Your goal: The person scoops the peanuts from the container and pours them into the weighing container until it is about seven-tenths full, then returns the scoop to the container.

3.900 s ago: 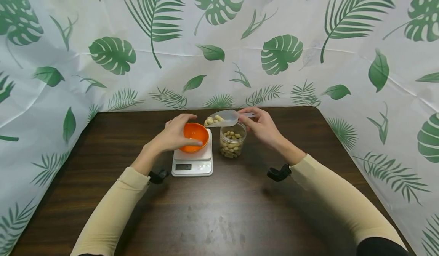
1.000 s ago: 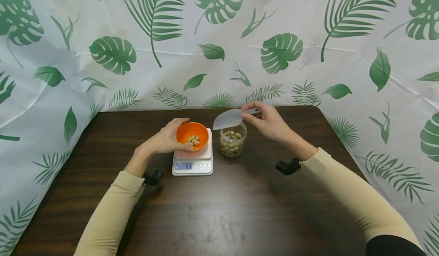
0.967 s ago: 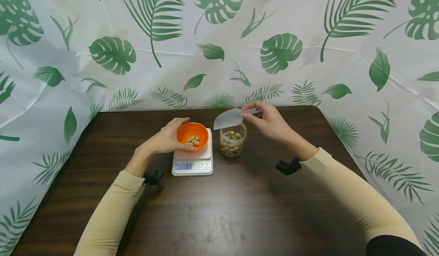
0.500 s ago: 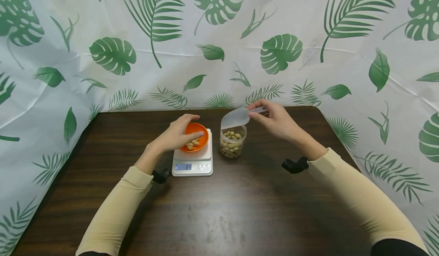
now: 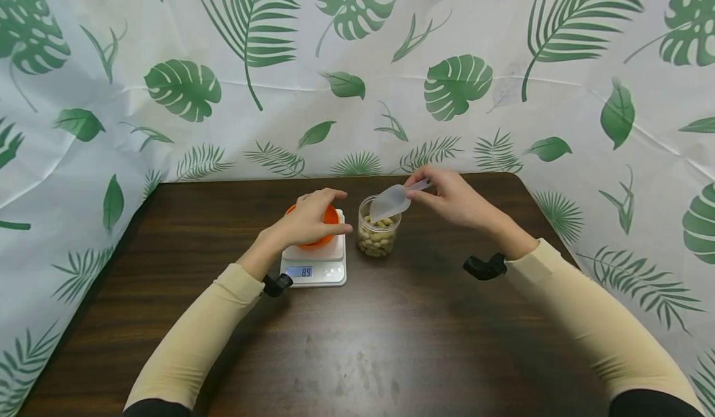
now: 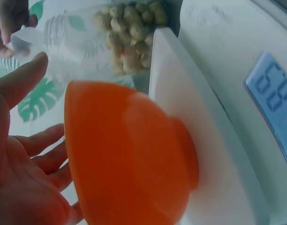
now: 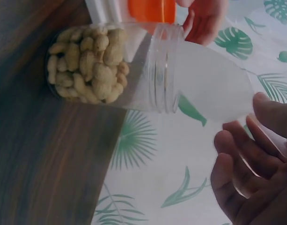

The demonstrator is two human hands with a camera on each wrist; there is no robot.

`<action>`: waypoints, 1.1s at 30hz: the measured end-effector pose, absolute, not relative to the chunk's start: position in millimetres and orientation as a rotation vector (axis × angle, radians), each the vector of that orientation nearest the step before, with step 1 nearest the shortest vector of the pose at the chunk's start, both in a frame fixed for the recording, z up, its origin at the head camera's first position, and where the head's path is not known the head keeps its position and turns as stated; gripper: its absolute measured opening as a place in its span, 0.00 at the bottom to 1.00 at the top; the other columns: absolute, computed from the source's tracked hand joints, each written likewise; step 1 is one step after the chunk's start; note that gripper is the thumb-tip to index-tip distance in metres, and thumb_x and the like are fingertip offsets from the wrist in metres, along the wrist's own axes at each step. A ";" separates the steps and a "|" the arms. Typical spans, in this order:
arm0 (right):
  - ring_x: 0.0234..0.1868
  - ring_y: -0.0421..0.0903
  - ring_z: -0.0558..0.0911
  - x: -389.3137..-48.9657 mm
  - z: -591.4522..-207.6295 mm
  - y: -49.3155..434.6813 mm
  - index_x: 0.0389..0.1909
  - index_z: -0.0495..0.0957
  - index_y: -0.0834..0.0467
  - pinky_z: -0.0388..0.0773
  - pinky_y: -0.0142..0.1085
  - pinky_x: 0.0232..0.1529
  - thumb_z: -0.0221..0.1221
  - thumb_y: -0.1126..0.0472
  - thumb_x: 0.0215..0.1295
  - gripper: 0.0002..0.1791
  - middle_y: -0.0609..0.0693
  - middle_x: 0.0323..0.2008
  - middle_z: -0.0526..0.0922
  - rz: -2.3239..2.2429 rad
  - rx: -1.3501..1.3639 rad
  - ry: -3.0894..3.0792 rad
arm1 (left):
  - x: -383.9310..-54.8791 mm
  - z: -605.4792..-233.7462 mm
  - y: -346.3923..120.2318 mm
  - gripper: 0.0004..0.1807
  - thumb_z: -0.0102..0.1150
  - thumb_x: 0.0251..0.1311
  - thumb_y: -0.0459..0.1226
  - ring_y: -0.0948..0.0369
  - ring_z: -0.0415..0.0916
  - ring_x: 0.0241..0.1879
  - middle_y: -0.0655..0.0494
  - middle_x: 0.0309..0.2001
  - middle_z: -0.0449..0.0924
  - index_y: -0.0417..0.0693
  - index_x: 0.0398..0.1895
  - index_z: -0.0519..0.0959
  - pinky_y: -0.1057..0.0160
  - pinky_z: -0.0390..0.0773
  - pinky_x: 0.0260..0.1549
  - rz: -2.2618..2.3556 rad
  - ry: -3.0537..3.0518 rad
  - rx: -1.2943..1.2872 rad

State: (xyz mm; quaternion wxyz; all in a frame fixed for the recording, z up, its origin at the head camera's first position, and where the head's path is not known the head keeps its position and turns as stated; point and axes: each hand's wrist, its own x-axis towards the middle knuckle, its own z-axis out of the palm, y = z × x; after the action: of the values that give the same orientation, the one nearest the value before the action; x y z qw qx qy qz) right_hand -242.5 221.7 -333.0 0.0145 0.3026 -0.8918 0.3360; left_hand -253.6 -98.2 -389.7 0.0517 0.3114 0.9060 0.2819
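Observation:
My right hand (image 5: 455, 201) pinches the handle of a translucent plastic scoop (image 5: 391, 202). The scoop's tip dips into the mouth of a clear jar (image 7: 138, 42), which is partly filled with unshelled peanuts (image 7: 91, 68). My left hand (image 5: 310, 218) hovers across the orange bowl (image 6: 129, 150), thumb and fingers spread, reaching toward the jar. The bowl sits on the white kitchen scale (image 5: 326, 273), whose lit display (image 5: 298, 272) reads 8.9. From the head view, the left hand covers most of the bowl's inside.
Scale and jar stand side by side on a dark wood-grain table (image 5: 357, 342). Behind the table's far edge hangs a white sheet (image 5: 391, 7) printed with green leaves. Each wrist wears a black camera mount (image 5: 485, 267).
Peanuts have gone from the scoop into the bowl. My left hand has left the bowl's rim and moved right. The scoop has gone into the jar's mouth. The reading fell from 9.1 to 8.9.

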 end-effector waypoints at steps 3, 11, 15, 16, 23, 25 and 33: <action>0.25 0.48 0.69 -244.5 -332.4 220.2 0.50 0.81 0.59 0.68 0.40 0.29 0.61 0.59 0.75 0.09 0.52 0.44 0.83 0.971 0.981 -2.802 | -253.8 -390.2 -90.6 0.43 0.69 0.64 0.53 0.49 0.62 0.72 0.46 0.72 0.67 0.39 0.75 0.65 0.38 0.53 0.68 0.835 2.734 0.963; 0.46 0.50 0.84 -250.1 -330.2 206.9 0.48 0.80 0.63 0.79 0.47 0.44 0.62 0.61 0.74 0.09 0.55 0.45 0.84 0.892 1.049 -2.865 | -256.4 -394.6 -72.6 0.47 0.77 0.57 0.49 0.50 0.62 0.71 0.46 0.72 0.68 0.39 0.74 0.65 0.39 0.48 0.70 0.814 2.721 0.973; 0.49 0.52 0.84 -251.4 -330.5 201.3 0.49 0.80 0.63 0.81 0.49 0.47 0.62 0.62 0.74 0.10 0.56 0.47 0.84 0.831 1.070 -2.896 | -258.5 -397.7 -65.5 0.47 0.79 0.54 0.49 0.50 0.63 0.70 0.47 0.70 0.70 0.41 0.73 0.66 0.38 0.49 0.69 0.810 2.723 0.979; 0.49 0.52 0.84 -252.0 -331.1 200.1 0.49 0.80 0.63 0.81 0.49 0.47 0.62 0.62 0.74 0.10 0.56 0.47 0.84 0.819 1.075 -2.902 | -258.8 -397.9 -64.0 0.47 0.79 0.54 0.49 0.50 0.63 0.70 0.47 0.69 0.71 0.41 0.72 0.67 0.38 0.50 0.69 0.812 2.720 0.982; 0.48 0.53 0.85 -255.1 -337.7 194.4 0.48 0.79 0.64 0.82 0.48 0.46 0.63 0.64 0.73 0.09 0.56 0.45 0.84 0.769 1.111 -2.901 | -261.3 -398.4 -55.9 0.49 0.79 0.54 0.51 0.51 0.66 0.68 0.48 0.68 0.72 0.41 0.73 0.66 0.38 0.50 0.68 0.812 2.705 0.964; 0.48 0.53 0.85 -254.9 -338.5 193.1 0.48 0.79 0.64 0.83 0.48 0.47 0.63 0.64 0.72 0.09 0.56 0.45 0.84 0.754 1.118 -2.901 | -262.6 -398.1 -54.3 0.49 0.78 0.54 0.52 0.50 0.67 0.67 0.47 0.69 0.71 0.41 0.74 0.65 0.38 0.50 0.69 0.809 2.700 0.962; 0.50 0.55 0.85 -253.5 -336.8 189.8 0.48 0.79 0.64 0.83 0.48 0.48 0.63 0.64 0.73 0.09 0.57 0.46 0.84 0.727 1.136 -2.922 | -264.5 -397.9 -50.6 0.50 0.77 0.55 0.54 0.49 0.70 0.63 0.46 0.66 0.74 0.40 0.74 0.64 0.39 0.53 0.67 0.810 2.689 0.958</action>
State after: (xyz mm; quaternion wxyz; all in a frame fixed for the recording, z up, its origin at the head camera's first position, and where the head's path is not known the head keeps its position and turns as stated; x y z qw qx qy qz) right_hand -253.5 189.8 -336.8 -0.0381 0.3527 -0.9073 0.2257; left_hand -264.5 -50.6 -397.9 0.0869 0.3215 0.9028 0.2720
